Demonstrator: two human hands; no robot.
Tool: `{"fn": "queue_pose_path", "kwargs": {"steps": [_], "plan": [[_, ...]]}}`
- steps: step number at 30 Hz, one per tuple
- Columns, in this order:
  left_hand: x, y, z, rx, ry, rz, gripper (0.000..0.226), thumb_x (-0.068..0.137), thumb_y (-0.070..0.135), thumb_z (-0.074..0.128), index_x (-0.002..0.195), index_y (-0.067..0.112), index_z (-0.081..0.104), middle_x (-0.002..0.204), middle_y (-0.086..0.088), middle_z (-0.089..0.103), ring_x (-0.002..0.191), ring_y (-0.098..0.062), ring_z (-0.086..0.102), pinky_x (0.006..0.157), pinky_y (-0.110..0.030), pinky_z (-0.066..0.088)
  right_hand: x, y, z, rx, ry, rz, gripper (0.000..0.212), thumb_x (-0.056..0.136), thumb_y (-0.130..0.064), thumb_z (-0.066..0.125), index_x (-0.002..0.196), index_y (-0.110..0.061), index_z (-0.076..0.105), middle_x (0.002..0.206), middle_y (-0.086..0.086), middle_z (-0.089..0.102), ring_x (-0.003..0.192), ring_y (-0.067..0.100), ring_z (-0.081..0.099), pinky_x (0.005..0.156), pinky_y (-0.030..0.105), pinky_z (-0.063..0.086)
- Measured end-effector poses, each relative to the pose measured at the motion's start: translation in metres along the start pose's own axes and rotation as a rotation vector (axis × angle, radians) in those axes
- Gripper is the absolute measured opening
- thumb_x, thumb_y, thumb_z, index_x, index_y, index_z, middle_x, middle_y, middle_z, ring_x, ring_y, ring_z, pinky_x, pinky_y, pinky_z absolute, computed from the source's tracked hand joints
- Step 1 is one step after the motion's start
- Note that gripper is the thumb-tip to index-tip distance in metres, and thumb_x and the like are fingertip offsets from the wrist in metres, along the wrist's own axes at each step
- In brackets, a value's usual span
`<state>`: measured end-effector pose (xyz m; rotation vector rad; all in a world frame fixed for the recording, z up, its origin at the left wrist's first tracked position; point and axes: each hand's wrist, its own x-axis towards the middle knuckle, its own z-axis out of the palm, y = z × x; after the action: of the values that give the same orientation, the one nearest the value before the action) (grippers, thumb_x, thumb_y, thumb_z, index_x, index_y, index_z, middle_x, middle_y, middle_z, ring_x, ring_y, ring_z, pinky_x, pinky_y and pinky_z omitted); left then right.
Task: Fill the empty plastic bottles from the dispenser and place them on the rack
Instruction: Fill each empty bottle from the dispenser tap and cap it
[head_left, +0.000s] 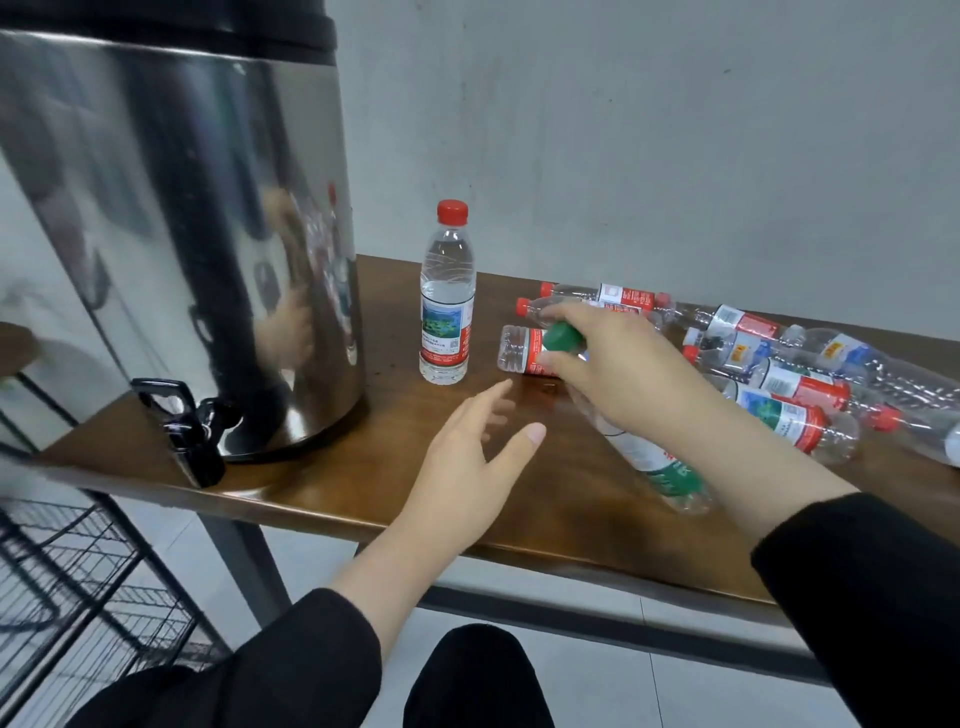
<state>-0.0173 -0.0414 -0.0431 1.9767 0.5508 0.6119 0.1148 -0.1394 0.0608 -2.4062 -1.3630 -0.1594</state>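
My right hand holds a green-capped bottle by its neck, tilted over the counter beside the heap of empties. My left grip is wide and holds nothing, reaching toward it. I judge uncapping comes next, then the dispenser tap.
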Motion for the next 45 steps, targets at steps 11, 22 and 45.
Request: {"fn": "queue_pose_path", "kwargs": {"steps": [11, 22, 45], "plan": [[-0.061, 0.017, -0.058, -0.178, 0.239, -0.029, 0.068, 0.076, 0.043, 0.086, 0.117, 0.063, 0.036, 0.109, 0.045, 0.056, 0.104, 0.021, 0.053, 0.082, -0.006, 0.046, -0.016, -0.105, 0.006, 0.387, 0.147, -0.094, 0.035, 0.092, -0.061, 0.058, 0.091, -0.028, 0.067, 0.076, -0.010, 0.066, 0.074, 0.009, 0.061, 0.065, 0.030, 0.044], [-0.153, -0.056, -0.134, -0.294, 0.052, -0.222, 0.072, 0.064, 0.041, 0.083, 0.128, 0.048, 0.052, 0.118, 0.007, 0.070, 0.111, -0.017, 0.070, 0.098, -0.044, 0.058, -0.030, -0.175, 0.056, 0.453, -0.326, -0.391, 0.032, 0.095, -0.055, 0.058, 0.081, -0.029, 0.070, 0.072, -0.012, 0.067, 0.070, 0.002, 0.061, 0.066, 0.028, 0.048], [-0.179, -0.100, -0.135, -0.452, 0.100, -0.378, 0.061, 0.079, 0.018, 0.083, 0.120, 0.053, 0.054, 0.110, 0.000, 0.073, 0.096, -0.022, 0.076, 0.085, -0.034, 0.060, -0.009, -0.186, 0.048, 0.751, -0.348, -0.420, 0.029, 0.109, -0.024, 0.039, 0.094, -0.027, 0.063, 0.071, 0.005, 0.050, 0.060, 0.026, 0.045, 0.051, 0.035, 0.039]]}}
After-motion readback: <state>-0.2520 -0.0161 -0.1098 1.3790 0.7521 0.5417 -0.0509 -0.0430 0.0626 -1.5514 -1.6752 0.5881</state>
